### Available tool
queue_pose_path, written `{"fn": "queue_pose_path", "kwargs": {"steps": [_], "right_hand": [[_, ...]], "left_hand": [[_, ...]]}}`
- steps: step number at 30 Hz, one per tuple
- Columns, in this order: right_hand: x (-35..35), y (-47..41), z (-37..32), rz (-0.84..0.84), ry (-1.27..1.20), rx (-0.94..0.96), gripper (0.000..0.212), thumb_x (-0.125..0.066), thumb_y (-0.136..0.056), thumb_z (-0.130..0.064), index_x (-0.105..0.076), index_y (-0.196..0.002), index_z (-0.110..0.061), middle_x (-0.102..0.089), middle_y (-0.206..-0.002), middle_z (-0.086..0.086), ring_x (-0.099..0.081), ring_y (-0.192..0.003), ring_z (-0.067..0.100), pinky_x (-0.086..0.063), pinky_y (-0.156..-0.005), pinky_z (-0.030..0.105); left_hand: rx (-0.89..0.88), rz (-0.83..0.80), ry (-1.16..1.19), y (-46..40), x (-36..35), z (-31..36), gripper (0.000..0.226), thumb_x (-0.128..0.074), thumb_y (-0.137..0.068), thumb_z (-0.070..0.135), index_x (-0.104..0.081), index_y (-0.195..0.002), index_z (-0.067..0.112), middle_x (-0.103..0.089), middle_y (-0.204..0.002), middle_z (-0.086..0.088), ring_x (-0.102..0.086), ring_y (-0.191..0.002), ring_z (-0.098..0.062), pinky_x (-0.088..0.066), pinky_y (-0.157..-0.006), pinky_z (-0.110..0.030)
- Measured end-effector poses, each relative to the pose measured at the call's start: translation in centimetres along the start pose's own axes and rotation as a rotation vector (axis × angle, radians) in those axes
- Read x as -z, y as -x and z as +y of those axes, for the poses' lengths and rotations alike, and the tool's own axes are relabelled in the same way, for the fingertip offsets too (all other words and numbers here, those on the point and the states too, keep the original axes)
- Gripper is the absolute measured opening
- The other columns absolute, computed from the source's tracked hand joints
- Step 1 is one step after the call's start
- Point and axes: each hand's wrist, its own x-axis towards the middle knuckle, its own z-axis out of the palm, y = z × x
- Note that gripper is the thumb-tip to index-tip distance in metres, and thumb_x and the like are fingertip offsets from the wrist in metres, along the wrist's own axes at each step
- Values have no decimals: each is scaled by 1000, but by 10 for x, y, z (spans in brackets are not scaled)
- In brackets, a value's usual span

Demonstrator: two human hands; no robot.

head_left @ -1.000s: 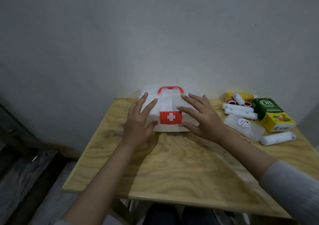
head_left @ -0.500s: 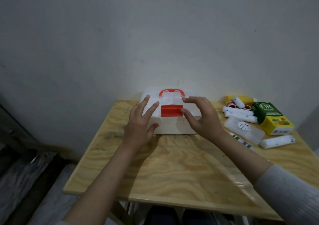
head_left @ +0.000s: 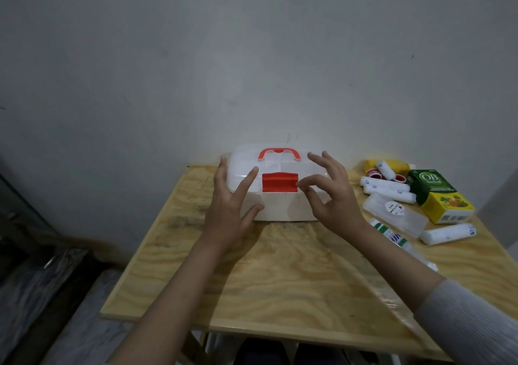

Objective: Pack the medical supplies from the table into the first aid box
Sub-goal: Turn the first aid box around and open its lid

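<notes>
A white first aid box with a translucent lid and red carry handle sits at the back of the wooden table. Its red front latch is flipped up. My left hand rests on the box's left front corner, fingers spread. My right hand hovers at the right of the latch, thumb and forefinger near its edge, holding nothing. The supplies lie to the right: a green and yellow box, white bandage rolls, a clear flat case, a tube.
A grey wall rises right behind the table. Another bandage roll lies near the right edge, and a yellow bottle with small red-capped items sits at the back right. Dark flooring drops off at the left.
The red latch, flat against the box front a second ago, has been swung up. My right hand has come off it and lifted slightly; my left hand stayed on the box.
</notes>
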Motion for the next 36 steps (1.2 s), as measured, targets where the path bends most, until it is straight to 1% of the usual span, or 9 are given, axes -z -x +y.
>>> {"fn": "queue_pose_path", "kwargs": {"steps": [4,8,12,17,21,24,27,31,36], "right_hand": [[0,2,-1,-53,45,-12,25,-55,-83,-33,-71,-100,-23,-51,-137,12,-35,-135,34,-31,-108,46],[-1,3,-3,-65,99,38,28,-56,-84,-31,-69,-107,-24,-55,-133,11,-39,-130,35,-31,-104,40],[0,0,-3,-42,131,65,27,-55,-85,-29,-69,-107,-24,-58,-129,12,-41,-127,36,-31,-102,38],[7,-14,-2,17,138,100,25,-56,-88,-25,-69,-108,-23,-60,-123,12,-47,-120,33,-25,-105,20],[18,-37,-2,61,117,97,25,-60,-87,-27,-69,-109,-22,-61,-119,12,-55,-112,26,-40,-96,28],[28,-62,-2,125,75,69,22,-61,-86,-26,-72,-102,-16,-60,-111,13,-55,-104,15,-39,-90,13],[32,-89,-1,229,85,33,14,-66,-84,-21,-70,-89,-8,-55,-94,13,-43,-89,0,-34,-79,1],[32,-118,5,301,83,-54,17,-63,-86,-23,-67,-89,-6,-57,-93,13,-47,-84,8,-34,-75,3],[25,-135,15,190,169,-74,31,-57,-90,-23,-60,-117,-8,-59,-116,14,-56,-110,27,-40,-91,24]], "left_hand": [[84,44,108,0,-2,7,93,-70,-76,43,-5,-142,44,3,-158,-10,-9,-144,-22,-39,-86,-25],[270,52,266,-3,-5,11,105,-69,-74,51,11,-142,44,-4,-158,-1,-15,-144,-25,-43,-91,-33],[272,54,234,-4,-7,11,103,-67,-75,53,10,-143,42,-13,-156,0,-21,-142,-24,-47,-94,-43],[244,52,292,-2,-3,16,105,-67,-77,48,16,-140,45,-6,-158,3,-12,-145,-20,-34,-98,-32],[288,52,323,-1,-2,16,108,-71,-75,45,14,-142,44,-8,-158,4,-18,-142,-18,-31,-98,-30],[327,51,321,-1,-3,12,109,-73,-72,47,11,-142,46,-13,-156,5,-22,-141,-20,-37,-103,-41],[344,47,318,0,-4,11,107,-74,-71,46,7,-142,46,-18,-154,6,-26,-139,-19,-41,-101,-42],[342,62,281,1,-5,12,103,-73,-70,49,-3,-144,36,-25,-148,3,-33,-132,-18,-43,-93,-32],[340,75,280,3,-6,14,96,-73,-69,50,-10,-141,36,-29,-141,6,-32,-118,-4,-42,-84,-24]]}}
